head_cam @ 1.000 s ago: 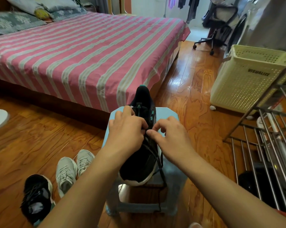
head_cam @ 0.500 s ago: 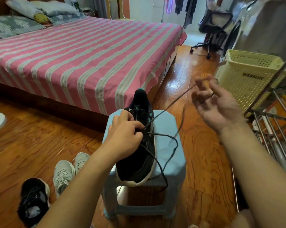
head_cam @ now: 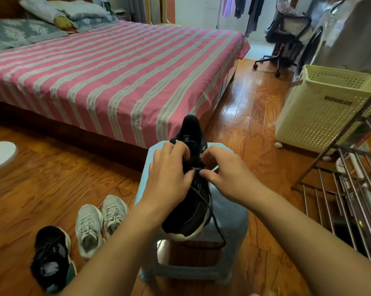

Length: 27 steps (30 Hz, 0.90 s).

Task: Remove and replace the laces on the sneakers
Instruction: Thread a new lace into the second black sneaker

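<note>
Right hand (head_cam: 227,171) has come back from its raised pull beside the basket to the black sneaker (head_cam: 191,210).

The sneaker lies on the light blue stool (head_cam: 229,212), toe toward the camera. The left hand (head_cam: 169,174) grips its upper, fingers curled over the tongue; the right hand pinches the black lace (head_cam: 214,223) at the eyelets, its loose length trailing off the stool's front. Grey sneakers (head_cam: 99,223) and another black sneaker (head_cam: 52,257) sit on the wooden floor (head_cam: 52,180).

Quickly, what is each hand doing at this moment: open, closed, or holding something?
Left hand: fingers curled on the black sneaker at its lace area, gripping it.
Right hand: fingers pinching the black lace over the sneaker.
</note>
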Available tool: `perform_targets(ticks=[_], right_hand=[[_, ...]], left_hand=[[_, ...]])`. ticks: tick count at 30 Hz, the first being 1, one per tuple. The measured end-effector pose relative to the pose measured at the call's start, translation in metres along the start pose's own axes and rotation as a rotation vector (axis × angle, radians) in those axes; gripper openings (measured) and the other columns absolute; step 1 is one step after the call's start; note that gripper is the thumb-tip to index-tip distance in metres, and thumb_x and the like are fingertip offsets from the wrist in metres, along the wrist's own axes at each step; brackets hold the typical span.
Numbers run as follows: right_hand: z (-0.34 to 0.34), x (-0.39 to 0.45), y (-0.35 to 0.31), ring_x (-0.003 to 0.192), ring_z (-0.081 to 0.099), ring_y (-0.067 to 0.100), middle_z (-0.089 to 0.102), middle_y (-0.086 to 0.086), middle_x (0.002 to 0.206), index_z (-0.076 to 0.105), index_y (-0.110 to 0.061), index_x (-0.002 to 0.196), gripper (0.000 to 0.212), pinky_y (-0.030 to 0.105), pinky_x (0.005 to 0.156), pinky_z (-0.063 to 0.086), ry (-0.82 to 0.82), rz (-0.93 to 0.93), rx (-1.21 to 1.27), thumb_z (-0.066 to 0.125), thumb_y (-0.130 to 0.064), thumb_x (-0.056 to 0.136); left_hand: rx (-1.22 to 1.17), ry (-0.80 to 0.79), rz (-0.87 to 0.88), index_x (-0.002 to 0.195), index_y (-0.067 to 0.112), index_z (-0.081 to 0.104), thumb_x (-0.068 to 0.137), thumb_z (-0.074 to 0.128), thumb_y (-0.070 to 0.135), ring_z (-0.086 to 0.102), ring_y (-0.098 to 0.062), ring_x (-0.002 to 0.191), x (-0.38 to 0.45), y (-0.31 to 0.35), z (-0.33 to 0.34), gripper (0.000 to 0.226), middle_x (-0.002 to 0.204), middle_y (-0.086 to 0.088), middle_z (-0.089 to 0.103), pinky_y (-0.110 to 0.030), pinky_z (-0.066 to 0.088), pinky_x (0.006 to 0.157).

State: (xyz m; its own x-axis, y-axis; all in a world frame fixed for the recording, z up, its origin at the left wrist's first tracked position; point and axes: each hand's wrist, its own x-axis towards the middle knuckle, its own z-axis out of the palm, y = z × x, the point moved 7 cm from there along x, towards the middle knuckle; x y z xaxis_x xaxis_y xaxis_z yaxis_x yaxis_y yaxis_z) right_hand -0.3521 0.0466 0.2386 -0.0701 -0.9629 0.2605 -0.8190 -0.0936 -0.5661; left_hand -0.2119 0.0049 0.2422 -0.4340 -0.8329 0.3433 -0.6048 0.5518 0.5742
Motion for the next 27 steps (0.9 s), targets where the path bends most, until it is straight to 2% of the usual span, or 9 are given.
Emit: perform_targets(ticks=[3,5,7,12,17,20,24,27], right_hand=[[-0.002,0.001,0.006,0.085,0.061,0.014,0.062,-0.009,0.088,0.061,-0.023,0.089,0.015,0.041,0.078,0.053,0.03,0.023,0.035,0.074,-0.02,0.085],[-0.001,0.0,0.004,0.082,0.063,0.013,0.065,-0.009,0.085,0.064,-0.024,0.089,0.008,0.042,0.077,0.055,0.028,0.036,0.033,0.071,-0.02,0.089],[0.001,-0.001,0.002,0.081,0.062,0.013,0.066,-0.009,0.084,0.065,-0.024,0.09,0.004,0.042,0.075,0.055,0.07,0.045,-0.01,0.068,-0.025,0.091],[-0.002,0.002,0.005,0.08,0.061,0.015,0.067,-0.006,0.083,0.066,-0.023,0.09,0.007,0.04,0.076,0.054,0.104,0.121,-0.039,0.069,-0.03,0.092],[0.002,0.001,-0.006,0.081,0.061,0.022,0.066,-0.002,0.083,0.064,-0.02,0.089,0.008,0.042,0.072,0.052,0.091,0.041,-0.121,0.069,-0.026,0.091],[0.002,0.001,-0.008,0.082,0.06,0.022,0.062,-0.003,0.082,0.063,-0.02,0.088,0.007,0.041,0.073,0.051,0.129,0.016,-0.1,0.07,-0.022,0.089],[0.0,0.0,-0.022,0.087,0.059,0.011,0.059,-0.006,0.091,0.073,-0.025,0.102,0.015,0.027,0.079,0.049,0.191,-0.068,0.029,0.075,-0.025,0.086],[0.004,0.001,-0.029,0.085,0.056,0.013,0.059,-0.007,0.082,0.079,-0.023,0.093,0.012,0.029,0.077,0.047,0.255,-0.086,0.017,0.079,-0.019,0.082]], left_hand=[[0.042,0.088,0.116,0.086,0.021,0.065,0.085,0.077,0.023,0.046,-0.023,0.096,-0.01,0.004,-0.001,0.012,0.096,0.005,0.05,-0.049,0.05,0.076],[0.049,0.112,0.145,0.092,0.021,0.075,0.086,0.077,0.023,0.048,-0.023,0.097,-0.012,0.003,-0.001,0.006,0.096,0.004,0.051,-0.047,0.051,0.076],[0.024,0.128,0.138,0.098,0.023,0.079,0.087,0.077,0.022,0.047,-0.021,0.096,-0.012,0.002,-0.001,0.012,0.095,0.006,0.049,-0.044,0.051,0.077],[0.073,0.091,0.16,0.098,0.027,0.082,0.088,0.077,0.026,0.047,-0.023,0.096,-0.008,0.006,-0.001,0.011,0.095,0.005,0.047,-0.047,0.053,0.071],[0.119,0.087,0.145,0.089,0.016,0.072,0.09,0.071,0.017,0.053,-0.022,0.095,-0.006,0.004,-0.008,0.002,0.099,0.003,0.052,-0.045,0.052,0.074],[0.03,0.114,0.059,0.086,0.017,0.066,0.09,0.071,0.013,0.06,-0.019,0.093,-0.003,-0.011,-0.021,0.008,0.1,0.008,0.057,-0.041,0.052,0.075],[-0.153,0.124,0.008,0.091,0.022,0.079,0.088,0.076,0.015,0.062,-0.009,0.091,-0.004,-0.022,-0.02,0.008,0.096,0.013,0.059,-0.037,0.055,0.082],[-0.216,0.127,0.01,0.093,0.024,0.081,0.087,0.078,0.014,0.062,-0.004,0.09,-0.005,-0.025,-0.019,0.012,0.094,0.015,0.061,-0.029,0.055,0.083]])
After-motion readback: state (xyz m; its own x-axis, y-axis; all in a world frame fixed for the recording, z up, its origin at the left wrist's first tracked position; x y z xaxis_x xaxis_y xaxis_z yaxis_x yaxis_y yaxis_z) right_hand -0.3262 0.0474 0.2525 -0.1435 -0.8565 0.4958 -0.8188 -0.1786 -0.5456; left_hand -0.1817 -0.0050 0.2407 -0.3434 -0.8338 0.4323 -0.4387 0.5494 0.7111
